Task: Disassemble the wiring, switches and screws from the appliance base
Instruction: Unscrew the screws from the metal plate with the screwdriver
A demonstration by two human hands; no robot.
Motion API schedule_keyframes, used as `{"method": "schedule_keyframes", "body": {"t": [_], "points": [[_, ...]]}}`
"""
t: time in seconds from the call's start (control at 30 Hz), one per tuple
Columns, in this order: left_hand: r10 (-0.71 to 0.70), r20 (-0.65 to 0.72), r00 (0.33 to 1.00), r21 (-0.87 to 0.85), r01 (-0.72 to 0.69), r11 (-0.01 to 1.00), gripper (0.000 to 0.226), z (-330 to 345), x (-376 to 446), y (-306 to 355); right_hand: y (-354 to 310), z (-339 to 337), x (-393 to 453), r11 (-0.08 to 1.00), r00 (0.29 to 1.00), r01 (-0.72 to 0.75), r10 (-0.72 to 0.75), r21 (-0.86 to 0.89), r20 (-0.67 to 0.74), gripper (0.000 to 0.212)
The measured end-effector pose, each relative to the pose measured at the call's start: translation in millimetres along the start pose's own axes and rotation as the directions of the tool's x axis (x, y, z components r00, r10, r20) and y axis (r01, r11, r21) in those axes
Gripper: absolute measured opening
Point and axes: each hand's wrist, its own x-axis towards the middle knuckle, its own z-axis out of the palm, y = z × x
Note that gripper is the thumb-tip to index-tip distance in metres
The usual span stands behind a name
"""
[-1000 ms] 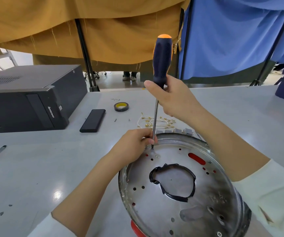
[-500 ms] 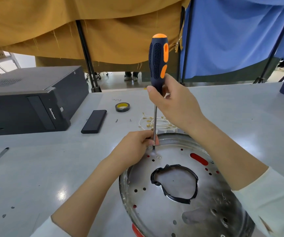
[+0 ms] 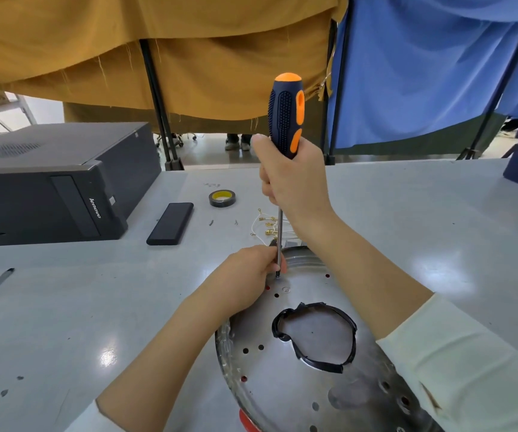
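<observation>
Right hand [image 3: 295,185] wrapped round upright screwdriver [image 3: 285,120], tip on appliance base [image 3: 282,385], left hand [image 3: 248,275] pinching the shaft near the tip, wiring [image 3: 267,226] behind.

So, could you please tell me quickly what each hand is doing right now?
Left hand: pinching the screwdriver shaft at its tip.
Right hand: gripping the screwdriver handle.

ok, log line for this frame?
right hand grips screwdriver | tip on screw in appliance base | left hand steadies shaft
</observation>
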Motion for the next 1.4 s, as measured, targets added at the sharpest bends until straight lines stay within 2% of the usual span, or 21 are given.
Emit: {"method": "schedule_keyframes", "body": {"t": [0.17,0.23,0.33,0.4,0.53,0.63,0.73,0.8,0.83,0.9,1.0,1.1,1.13,1.2,1.3,1.4], "points": [[0.007,0.028,1.0,0.045,-0.009,0.999,0.018,1,0,0,5,0,-5,0.998,0.998,0.056,-0.055,0.039,-0.012,0.041],[0.003,0.036,0.999,0.015,-0.004,1.0,0.016,1,0,1,3,-6,-3,0.992,0.995,-0.014,0.002,0.125,0.097,0.039],[-0.002,0.037,0.999,-0.001,0.002,1.0,0.014,1,0,2,-2,-14,3,0.972,0.92,-0.164,0.089,0.17,0.382,0.035],[0.003,0.022,1.0,0.014,-0.003,1.0,0.011,2,0,2,-1,-16,6,0.962,0.9,-0.2,0.107,0.184,0.422,0.034],[-0.004,0.017,1.0,-0.009,0.004,1.0,0.012,2,2,0,3,-14,2,0.965,0.915,-0.17,0.079,0.202,0.396,0.04],[-0.008,0.018,1.0,-0.027,0.008,1.0,0.013,5,4,-2,-1,-12,-2,0.995,0.934,-0.085,0.059,0.058,0.353,0.038],[0.007,0.007,1.0,0.015,-0.007,1.0,0.02,6,4,-3,-9,-7,-5,1.0,0.995,-0.012,0.014,-0.022,0.1,0.023],[0.021,0.009,1.0,0.038,-0.021,0.999,0.024,6,4,-3,-9,-5,-5,0.997,0.998,-0.042,0.046,0.066,-0.048,0.024],[0.02,0.015,1.0,0.037,-0.021,0.999,0.022,6,3,-3,-8,-4,-4,0.992,0.996,-0.055,0.062,0.11,-0.062,0.027],[0.004,0.038,0.999,-0.002,-0.004,1.0,0.016,4,2,-2,-6,-4,-3,0.985,0.998,-0.067,0.068,0.159,-0.001,0.035],[0.014,0.066,0.998,-0.105,-0.007,0.994,0.042,0,-3,0,-4,-12,4,0.971,0.983,-0.127,0.096,0.205,0.155,0.042],[0.046,0.055,0.997,-0.134,-0.039,0.99,0.054,0,-6,0,-3,-28,11,0.927,0.902,-0.22,0.075,0.303,0.424,0.041],[0.043,0.05,0.998,-0.125,-0.037,0.991,0.057,1,-4,-1,-2,-32,12,0.917,0.88,-0.241,0.068,0.317,0.471,0.038],[0.016,0.052,0.999,-0.104,-0.011,0.995,0.06,4,-1,-4,-1,-35,13,0.917,0.875,-0.252,0.079,0.311,0.477,0.038],[-0.022,0.064,0.998,-0.101,0.028,0.994,0.056,6,2,-5,1,-37,9,0.932,0.911,-0.205,0.07,0.298,0.407,0.035],[-0.029,0.06,0.998,-0.103,0.035,0.994,0.055,7,4,-7,3,-32,0,0.977,0.98,-0.086,0.047,0.194,0.194,0.021]]}}
